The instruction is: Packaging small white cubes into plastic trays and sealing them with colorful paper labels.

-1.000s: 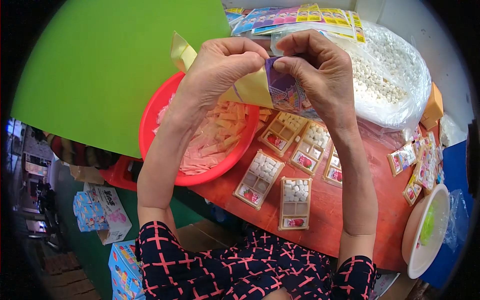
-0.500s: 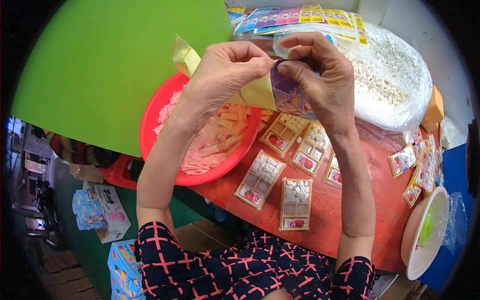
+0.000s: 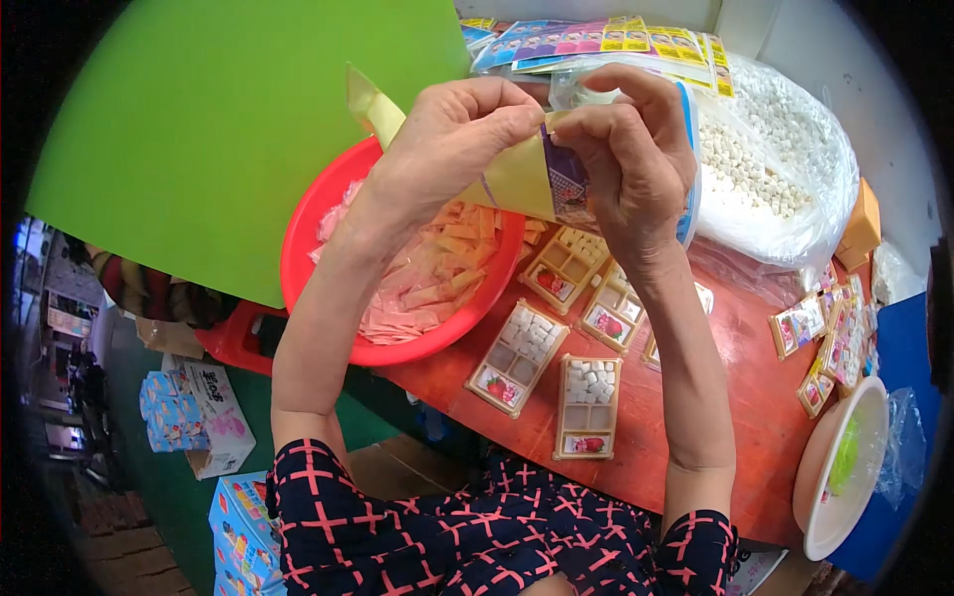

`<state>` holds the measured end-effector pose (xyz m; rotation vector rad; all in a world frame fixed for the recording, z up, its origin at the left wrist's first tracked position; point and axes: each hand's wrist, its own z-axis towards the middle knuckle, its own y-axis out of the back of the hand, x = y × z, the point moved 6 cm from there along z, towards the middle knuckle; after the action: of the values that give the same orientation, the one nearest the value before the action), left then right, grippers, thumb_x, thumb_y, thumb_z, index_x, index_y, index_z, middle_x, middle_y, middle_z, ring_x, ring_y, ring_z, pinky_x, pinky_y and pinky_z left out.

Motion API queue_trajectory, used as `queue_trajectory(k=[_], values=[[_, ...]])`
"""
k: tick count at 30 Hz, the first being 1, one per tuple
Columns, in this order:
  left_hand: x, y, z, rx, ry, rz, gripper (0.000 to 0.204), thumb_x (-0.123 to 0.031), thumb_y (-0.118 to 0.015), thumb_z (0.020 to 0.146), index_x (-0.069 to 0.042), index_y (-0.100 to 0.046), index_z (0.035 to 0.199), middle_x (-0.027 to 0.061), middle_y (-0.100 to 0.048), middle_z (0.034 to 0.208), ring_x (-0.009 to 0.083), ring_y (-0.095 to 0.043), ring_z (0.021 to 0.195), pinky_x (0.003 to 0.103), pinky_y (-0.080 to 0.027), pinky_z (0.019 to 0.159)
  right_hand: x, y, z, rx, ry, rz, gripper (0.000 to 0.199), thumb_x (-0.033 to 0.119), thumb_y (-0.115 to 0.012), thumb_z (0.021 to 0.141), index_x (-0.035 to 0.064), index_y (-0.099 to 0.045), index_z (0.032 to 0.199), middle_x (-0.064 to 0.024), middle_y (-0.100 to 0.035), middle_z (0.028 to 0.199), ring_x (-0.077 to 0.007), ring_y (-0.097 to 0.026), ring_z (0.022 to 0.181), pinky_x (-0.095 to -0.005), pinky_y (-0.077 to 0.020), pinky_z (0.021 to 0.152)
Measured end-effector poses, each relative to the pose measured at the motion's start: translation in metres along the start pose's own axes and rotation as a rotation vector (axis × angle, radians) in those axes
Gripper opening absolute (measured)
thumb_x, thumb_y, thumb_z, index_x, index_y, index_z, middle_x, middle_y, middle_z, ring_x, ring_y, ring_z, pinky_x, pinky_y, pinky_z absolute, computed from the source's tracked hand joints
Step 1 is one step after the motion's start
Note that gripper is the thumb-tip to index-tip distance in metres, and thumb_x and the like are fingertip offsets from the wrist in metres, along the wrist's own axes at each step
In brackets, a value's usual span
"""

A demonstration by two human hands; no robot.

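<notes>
My left hand [image 3: 442, 144] is closed in a pinch on the upper edge of a sticker sheet [image 3: 519, 177], held up above the table. Its pale yellow backing faces me, with one end curling out left of the hand. My right hand [image 3: 641, 159] pinches the same upper edge, where a purple printed sticker [image 3: 566, 181] meets the backing. Behind that hand a blue-edged part of the sheet shows. Beneath my hands lie several small sectioned trays, among them one tray [image 3: 588, 407] with white cubes and a strawberry picture.
A red basin [image 3: 298, 248] of pink and orange wrapped strips stands at left. At the back right are a clear bag of white pieces [image 3: 765, 159] and stacked printed sheets [image 3: 621, 38]. A pale bowl [image 3: 810, 497] and more small trays [image 3: 800, 326] sit at the right.
My right hand has turned and shifted slightly left along the upper edge. A blue-edged part of the sheet now shows behind it. My left hand keeps its pinch.
</notes>
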<state>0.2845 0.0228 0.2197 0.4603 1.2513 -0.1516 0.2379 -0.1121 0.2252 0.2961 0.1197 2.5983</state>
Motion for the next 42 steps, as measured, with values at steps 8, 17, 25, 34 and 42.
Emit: queue_trajectory(k=[8,17,25,34,42], values=[[-0.018,0.047,-0.017,-0.281,-0.276,0.608,0.013,-0.013,-0.061,0.075,-0.001,-0.060,0.078,0.0057,-0.060,0.068,0.0099,-0.056,0.061,0.025,-0.043,0.056,0.034,0.023,-0.007,0.213,0.195,-0.255,0.016,-0.001,-0.066,0.061,0.0056,-0.056,0.072,-0.0091,-0.052,0.105,-0.0217,-0.048,0.086,-0.0298,-0.0437,0.070],[0.021,0.157,-0.040,-0.696,-0.272,1.645,0.016,-0.021,-0.047,0.082,-0.010,-0.054,0.092,0.0152,-0.062,0.081,0.0341,-0.059,0.077,0.042,-0.046,0.066,-0.013,0.187,-0.101,-0.225,-0.723,-0.037,0.017,0.012,-0.044,0.088,-0.0027,-0.052,0.092,-0.0152,-0.047,0.118,-0.0210,-0.045,0.101,-0.0320,-0.0336,0.091],[0.124,0.205,-0.040,-0.480,0.711,2.091,0.025,-0.023,-0.045,0.082,-0.017,-0.059,0.102,0.0101,-0.057,0.106,0.0313,-0.055,0.096,0.042,-0.045,0.075,0.017,0.336,-0.229,-0.503,-1.229,0.087,0.034,0.015,-0.042,0.090,-0.0072,-0.046,0.115,-0.0164,-0.046,0.122,-0.0220,-0.041,0.115,-0.0382,-0.0287,0.100],[0.018,-0.075,-0.076,-0.352,-0.631,1.701,0.021,-0.005,-0.061,0.067,-0.015,-0.062,0.085,-0.0001,-0.059,0.083,0.0197,-0.056,0.081,0.034,-0.044,0.073,0.053,0.354,-0.273,-0.645,-1.334,0.279,0.024,0.016,-0.046,0.089,-0.0034,-0.051,0.102,-0.0141,-0.050,0.115,-0.0202,-0.047,0.105,-0.0369,-0.0337,0.094],[0.093,-0.086,-0.012,-0.205,-0.657,1.681,0.009,-0.014,-0.058,0.073,-0.010,-0.059,0.082,0.0026,-0.059,0.086,0.0223,-0.053,0.086,0.036,-0.042,0.074,0.058,0.374,-0.280,-0.549,-1.271,0.397,0.019,0.015,-0.051,0.087,-0.0012,-0.054,0.096,-0.0118,-0.053,0.108,-0.0166,-0.049,0.100,-0.0331,-0.0350,0.092]])
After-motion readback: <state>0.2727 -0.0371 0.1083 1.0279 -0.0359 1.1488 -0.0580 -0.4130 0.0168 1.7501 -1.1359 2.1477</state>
